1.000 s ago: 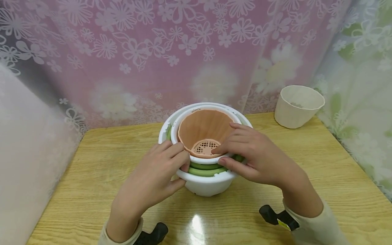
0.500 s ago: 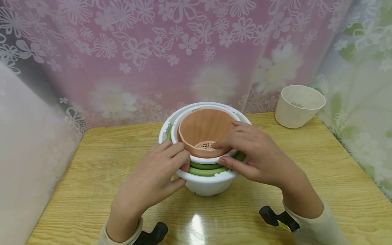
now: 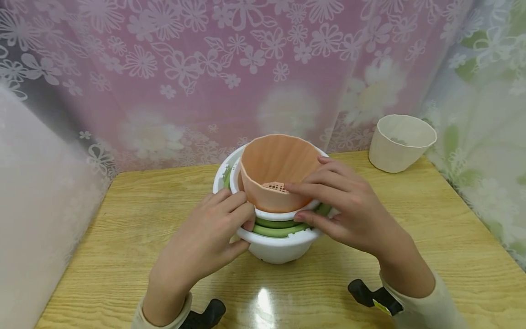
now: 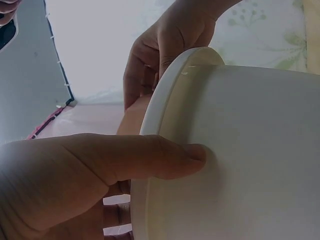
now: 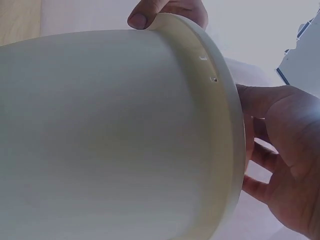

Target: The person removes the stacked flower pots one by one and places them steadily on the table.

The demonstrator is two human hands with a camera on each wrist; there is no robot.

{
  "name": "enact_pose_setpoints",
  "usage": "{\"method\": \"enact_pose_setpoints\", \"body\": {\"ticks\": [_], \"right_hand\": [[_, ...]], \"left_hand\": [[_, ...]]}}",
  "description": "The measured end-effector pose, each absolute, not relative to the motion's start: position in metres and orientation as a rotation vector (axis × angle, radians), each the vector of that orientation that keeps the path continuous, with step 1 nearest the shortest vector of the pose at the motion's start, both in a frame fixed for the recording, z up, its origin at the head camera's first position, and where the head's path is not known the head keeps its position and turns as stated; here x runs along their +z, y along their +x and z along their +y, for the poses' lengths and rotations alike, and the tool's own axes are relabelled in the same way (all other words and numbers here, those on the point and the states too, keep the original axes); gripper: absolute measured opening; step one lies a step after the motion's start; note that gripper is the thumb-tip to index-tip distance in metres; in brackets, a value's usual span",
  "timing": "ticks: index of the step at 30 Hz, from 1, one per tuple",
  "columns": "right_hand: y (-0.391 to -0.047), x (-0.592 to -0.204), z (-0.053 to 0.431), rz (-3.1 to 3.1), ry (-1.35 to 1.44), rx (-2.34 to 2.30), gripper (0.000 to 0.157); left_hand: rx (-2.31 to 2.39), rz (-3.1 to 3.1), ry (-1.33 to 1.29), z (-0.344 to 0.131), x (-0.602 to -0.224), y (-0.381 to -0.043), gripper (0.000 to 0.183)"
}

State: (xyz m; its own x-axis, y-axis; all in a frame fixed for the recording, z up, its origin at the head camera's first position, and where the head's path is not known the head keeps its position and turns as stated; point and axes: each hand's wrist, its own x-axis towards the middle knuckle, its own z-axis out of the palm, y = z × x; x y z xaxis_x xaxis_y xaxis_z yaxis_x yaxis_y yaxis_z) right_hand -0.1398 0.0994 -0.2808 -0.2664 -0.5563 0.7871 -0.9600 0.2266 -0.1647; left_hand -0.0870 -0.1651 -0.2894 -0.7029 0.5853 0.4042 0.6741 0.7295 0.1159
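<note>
An orange flowerpot (image 3: 269, 200) with a grated bottom stands raised and slightly tilted inside a nest of pots. Around it show a smaller white pot's rim (image 3: 275, 215), green rims (image 3: 273, 231) and a large white flowerpot (image 3: 279, 251) outermost. My left hand (image 3: 209, 233) grips the large pot's front left rim, its thumb (image 4: 175, 157) against the outer wall. At the right side my right hand (image 3: 349, 205) holds the orange pot, fingers over its rim and thumb low near the smaller white rim. The orange pot's lower part is hidden.
A cream pot (image 3: 394, 153) stands at the table's back right corner. Pink floral curtain (image 3: 230, 91) hangs behind the wooden table (image 3: 164, 183), with pale sheets on both sides. Black wrist mounts (image 3: 207, 313) sit below both hands.
The orange flowerpot has risen out of the nest, its front wall now showing above the white rim. My right hand has moved up slightly with it; the left hand has stayed put.
</note>
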Motion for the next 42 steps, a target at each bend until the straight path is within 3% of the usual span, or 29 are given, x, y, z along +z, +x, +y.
{"method": "enact_pose_setpoints", "body": {"ticks": [9, 21, 42], "right_hand": [[-0.1374, -0.2791, 0.0933, -1.686, 1.259, 0.898, 0.025], [-0.1355, -0.2781, 0.0954, -1.632, 1.177, 0.953, 0.031], [-0.1381, -0.2789, 0.0984, -1.455, 1.046, 1.034, 0.028]], "left_hand": [[-0.379, -2.581, -0.993, -0.1641, -0.2908, -0.0880, 0.032], [-0.383, -2.561, -1.004, -0.1642, -0.2920, -0.0875, 0.030], [-0.375, -2.574, -0.998, -0.1644, -0.2924, -0.0864, 0.031]]}}
